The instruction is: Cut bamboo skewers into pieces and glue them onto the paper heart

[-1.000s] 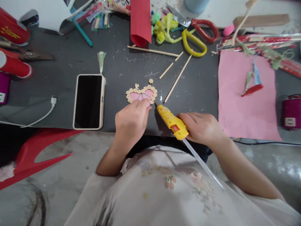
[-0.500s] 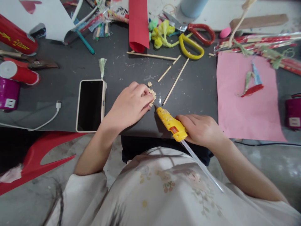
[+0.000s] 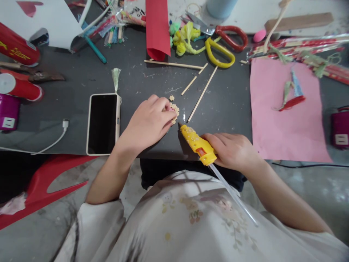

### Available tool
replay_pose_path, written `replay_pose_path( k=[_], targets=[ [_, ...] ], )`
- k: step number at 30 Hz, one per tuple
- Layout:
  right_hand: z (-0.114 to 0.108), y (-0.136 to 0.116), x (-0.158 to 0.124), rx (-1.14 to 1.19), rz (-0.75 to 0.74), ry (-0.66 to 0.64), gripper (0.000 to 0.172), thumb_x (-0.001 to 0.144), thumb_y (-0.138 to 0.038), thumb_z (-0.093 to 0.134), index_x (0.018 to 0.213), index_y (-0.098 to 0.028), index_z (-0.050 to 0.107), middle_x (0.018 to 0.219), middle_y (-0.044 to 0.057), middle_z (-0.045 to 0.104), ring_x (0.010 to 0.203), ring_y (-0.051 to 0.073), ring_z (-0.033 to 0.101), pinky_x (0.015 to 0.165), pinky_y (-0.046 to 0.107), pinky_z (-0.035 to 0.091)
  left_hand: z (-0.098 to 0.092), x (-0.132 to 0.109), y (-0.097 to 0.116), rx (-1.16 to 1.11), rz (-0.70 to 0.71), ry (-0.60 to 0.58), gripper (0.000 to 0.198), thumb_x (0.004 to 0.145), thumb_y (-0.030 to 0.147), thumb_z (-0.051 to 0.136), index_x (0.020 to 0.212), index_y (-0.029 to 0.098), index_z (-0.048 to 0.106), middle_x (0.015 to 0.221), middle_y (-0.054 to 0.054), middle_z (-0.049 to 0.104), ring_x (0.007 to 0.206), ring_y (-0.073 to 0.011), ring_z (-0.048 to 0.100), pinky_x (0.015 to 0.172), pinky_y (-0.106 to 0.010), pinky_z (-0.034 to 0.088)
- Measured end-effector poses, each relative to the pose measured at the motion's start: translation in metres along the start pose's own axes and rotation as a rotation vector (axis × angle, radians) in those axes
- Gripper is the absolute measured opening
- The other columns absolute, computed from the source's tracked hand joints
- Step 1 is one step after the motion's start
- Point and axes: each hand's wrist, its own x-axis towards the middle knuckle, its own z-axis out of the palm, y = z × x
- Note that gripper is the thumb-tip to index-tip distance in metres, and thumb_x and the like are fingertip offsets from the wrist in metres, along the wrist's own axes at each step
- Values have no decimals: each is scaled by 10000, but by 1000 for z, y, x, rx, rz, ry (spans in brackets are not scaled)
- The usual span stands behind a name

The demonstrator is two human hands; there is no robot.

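Near the middle of the dark table, my left hand is closed on a small beaded piece, pale with some pink, partly hidden by the fingers. A tiny pale cluster lies just beyond those fingertips. My right hand is wrapped round a yellow glue gun, whose nozzle points at the beaded piece with a small gap between them. A clear glue stick sticks out of the gun's back end. Thin wooden sticks lie beyond the nozzle.
A phone lies left of my left hand. Pink paper is on the right. Scissors, a red paper roll and yellow pieces sit at the back. A white cable and red spool are at left.
The view has shifted slightly, so the table items appear a little further left. Both hands keep their grips, and the glue gun stays almost in place beside the beaded piece.
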Motion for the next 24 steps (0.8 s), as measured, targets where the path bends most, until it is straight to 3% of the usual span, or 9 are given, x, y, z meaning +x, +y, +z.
replay_pose_path(
  k=[24],
  targets=[
    [-2, 0, -1, 19, -24, 23, 272, 890, -363, 462, 914, -133, 606, 650, 4, 628, 550, 116, 530, 512, 292, 250, 4, 1, -1, 41, 17, 17, 200, 879, 232, 463, 935, 191, 650, 1021, -85, 549, 931, -214, 513, 803, -382, 416]
  ],
)
